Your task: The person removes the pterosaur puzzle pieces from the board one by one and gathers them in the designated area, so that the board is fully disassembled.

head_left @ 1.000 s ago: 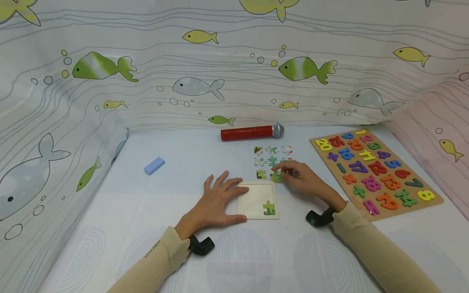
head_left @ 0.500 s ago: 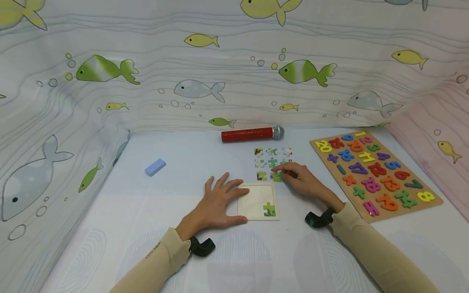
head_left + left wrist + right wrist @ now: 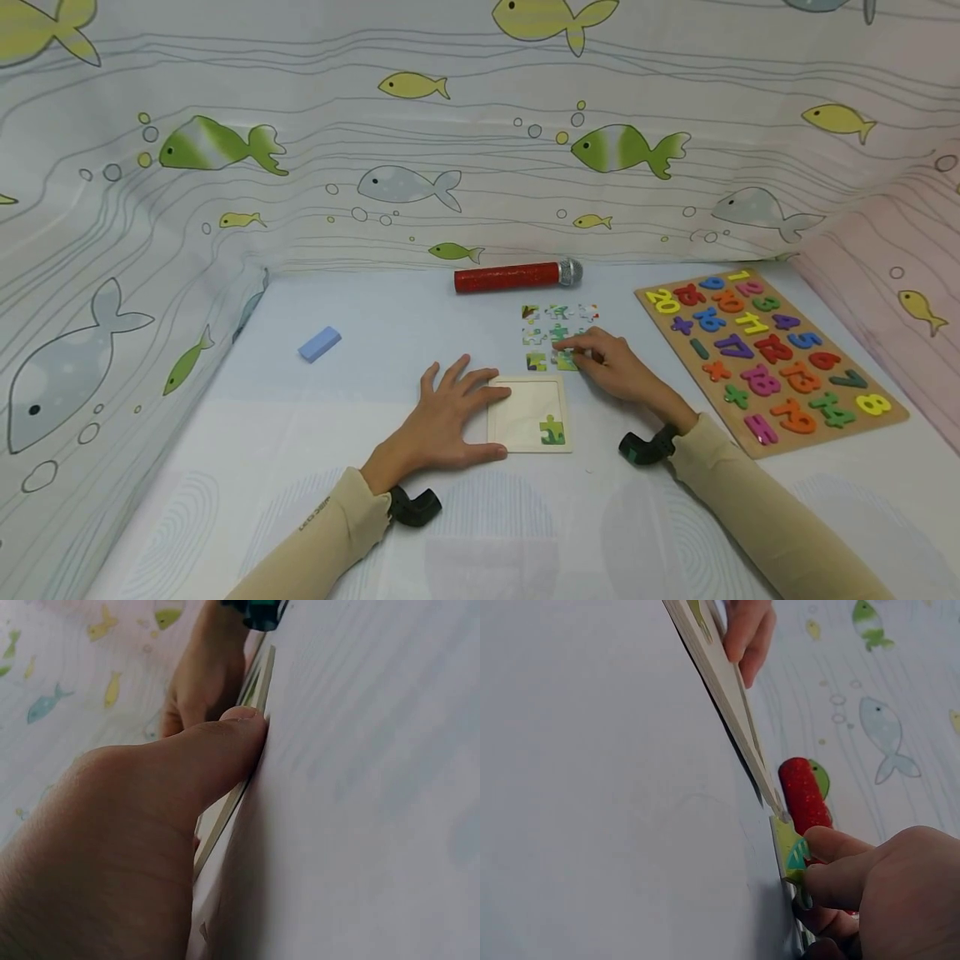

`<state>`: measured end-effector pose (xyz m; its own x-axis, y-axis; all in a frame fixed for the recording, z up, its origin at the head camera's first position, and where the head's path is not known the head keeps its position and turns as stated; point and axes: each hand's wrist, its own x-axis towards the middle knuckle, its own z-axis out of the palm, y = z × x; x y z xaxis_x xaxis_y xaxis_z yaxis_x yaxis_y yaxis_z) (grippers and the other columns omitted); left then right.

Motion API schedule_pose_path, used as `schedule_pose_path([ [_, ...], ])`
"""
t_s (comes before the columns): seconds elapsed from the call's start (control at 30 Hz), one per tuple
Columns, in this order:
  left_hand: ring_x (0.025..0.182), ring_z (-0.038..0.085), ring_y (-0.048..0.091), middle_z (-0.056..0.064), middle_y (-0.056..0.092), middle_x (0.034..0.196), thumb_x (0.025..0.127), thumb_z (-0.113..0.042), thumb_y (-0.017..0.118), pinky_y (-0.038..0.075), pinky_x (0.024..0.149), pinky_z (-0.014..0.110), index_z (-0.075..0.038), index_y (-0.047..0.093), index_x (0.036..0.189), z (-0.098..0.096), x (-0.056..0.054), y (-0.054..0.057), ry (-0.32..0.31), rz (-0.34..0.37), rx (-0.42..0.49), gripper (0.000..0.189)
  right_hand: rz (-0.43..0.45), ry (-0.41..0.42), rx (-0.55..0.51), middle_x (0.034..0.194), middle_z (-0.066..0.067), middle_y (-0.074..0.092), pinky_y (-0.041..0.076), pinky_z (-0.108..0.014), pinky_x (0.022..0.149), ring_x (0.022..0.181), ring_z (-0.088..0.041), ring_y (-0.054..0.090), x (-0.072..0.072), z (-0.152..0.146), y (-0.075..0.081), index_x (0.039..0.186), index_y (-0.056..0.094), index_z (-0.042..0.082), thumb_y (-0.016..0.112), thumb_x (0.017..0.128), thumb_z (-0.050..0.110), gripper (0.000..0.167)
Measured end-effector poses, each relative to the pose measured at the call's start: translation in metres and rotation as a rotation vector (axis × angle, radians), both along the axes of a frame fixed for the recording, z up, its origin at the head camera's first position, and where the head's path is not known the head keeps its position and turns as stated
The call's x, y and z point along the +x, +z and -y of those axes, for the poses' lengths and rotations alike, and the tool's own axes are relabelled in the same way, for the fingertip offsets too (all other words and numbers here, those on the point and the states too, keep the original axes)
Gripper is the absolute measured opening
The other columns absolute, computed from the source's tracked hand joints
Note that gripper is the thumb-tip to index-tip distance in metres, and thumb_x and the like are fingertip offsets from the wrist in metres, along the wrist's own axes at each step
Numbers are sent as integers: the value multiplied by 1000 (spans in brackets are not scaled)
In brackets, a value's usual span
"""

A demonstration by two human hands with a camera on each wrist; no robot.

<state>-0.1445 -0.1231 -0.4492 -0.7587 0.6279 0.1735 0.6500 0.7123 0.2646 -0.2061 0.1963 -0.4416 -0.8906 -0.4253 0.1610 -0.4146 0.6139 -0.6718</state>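
A square wooden puzzle frame (image 3: 521,415) lies flat before me, one green puzzle piece (image 3: 552,431) in its lower right corner. My left hand (image 3: 437,417) lies spread at its left side, the thumb against the near edge, as the left wrist view also shows. The index fingertip reaches over the upper left rim. Beyond the frame, my right hand (image 3: 618,371) has its fingers curled at a yellow-green puzzle piece (image 3: 786,847) in the nearest row. Thumb and fingertips pinch that piece along its side and partly cover it. Several other puzzle pieces (image 3: 558,332) lie in rows just behind.
A red toy microphone (image 3: 510,277) lies behind the pieces. To the right is a wooden number board (image 3: 705,350) with coloured numerals. A blue block (image 3: 320,344) sits at the left. Fish-print cloth (image 3: 517,150) hangs around the table's back and sides.
The right hand and the piece at its fingertips have shifted slightly left. The left hand and the frame keep their place; the head view has tilted up a little.
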Motion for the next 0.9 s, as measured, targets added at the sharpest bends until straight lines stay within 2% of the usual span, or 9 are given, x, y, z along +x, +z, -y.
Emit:
schedule_pose_path([
  [0.13,156,42,21,-1,42,160,81,-71,66,11,115,74,-34,50,149,0,-1,0,3,9,-5,79,-1,-1,5,100,-6,60,27,-38,78,79,-17,44,1,-1,0,132,69,17,63,99,9,34],
  [0.33,156,41,21,-2,42,160,81,-72,65,11,116,74,-35,49,150,-1,0,1,8,14,-16,79,4,3,42,109,-5,62,29,-37,79,83,-18,44,1,-3,0,131,68,18,73,93,12,39],
  [0.63,156,41,20,-2,41,161,82,-73,64,11,116,73,-35,48,150,-1,-1,2,11,25,-32,80,7,15,54,102,-4,58,27,-40,81,84,-19,44,0,-2,0,127,71,18,72,94,13,33],
  [0.9,156,42,21,-2,42,160,81,-71,65,12,115,74,-35,49,149,-1,-2,1,7,16,-20,79,-17,16,84,108,-7,59,26,-40,80,88,-19,47,-1,0,0,125,72,16,71,95,12,31],
])
